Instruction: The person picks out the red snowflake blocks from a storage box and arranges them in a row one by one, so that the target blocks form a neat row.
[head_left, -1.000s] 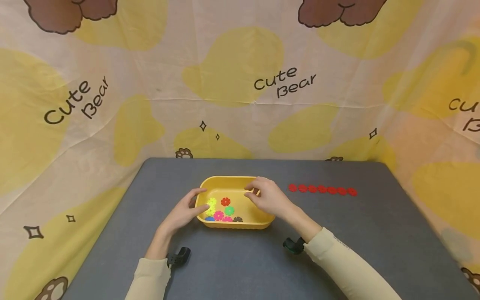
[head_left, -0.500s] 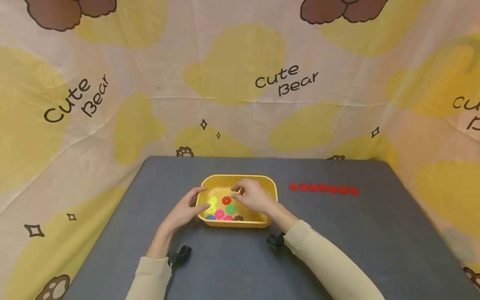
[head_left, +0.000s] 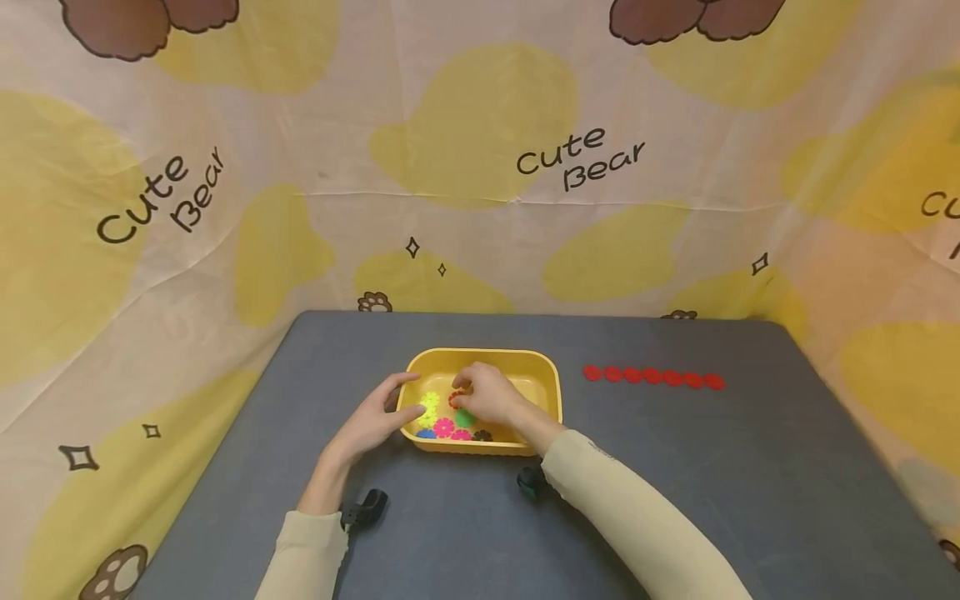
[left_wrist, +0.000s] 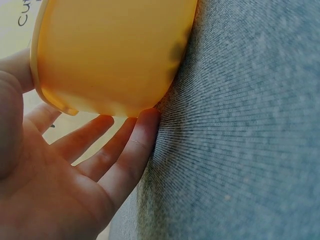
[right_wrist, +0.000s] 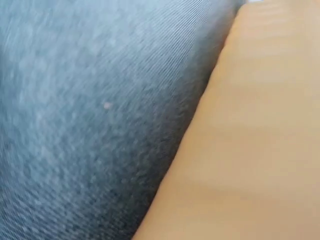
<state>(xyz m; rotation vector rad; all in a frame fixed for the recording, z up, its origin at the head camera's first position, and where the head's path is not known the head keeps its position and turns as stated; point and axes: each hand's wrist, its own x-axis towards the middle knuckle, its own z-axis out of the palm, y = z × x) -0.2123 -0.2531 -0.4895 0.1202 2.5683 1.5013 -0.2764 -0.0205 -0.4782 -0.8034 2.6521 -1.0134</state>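
A yellow plastic basin sits on the table, with several small flower-shaped snowflake discs inside. My left hand holds the basin's left end, the thumb over the rim; in the left wrist view its fingertips touch the outer wall. Inside the basin, my right hand has thumb and fingertips at a red snowflake disc, partly covering it and seeming to pinch it. Beside it lie yellow discs, a green disc, pink discs, a blue one and a dark one.
Several red discs form a straight row on the grey table, right of the basin. A printed cloth hangs behind and along the sides. In the right wrist view, only the basin's side and tabletop appear; the hand is outside it.
My right hand has moved left and down from the basin's right part to the red disc, its fingertips now at the disc. The left hand stays at the basin's left end.
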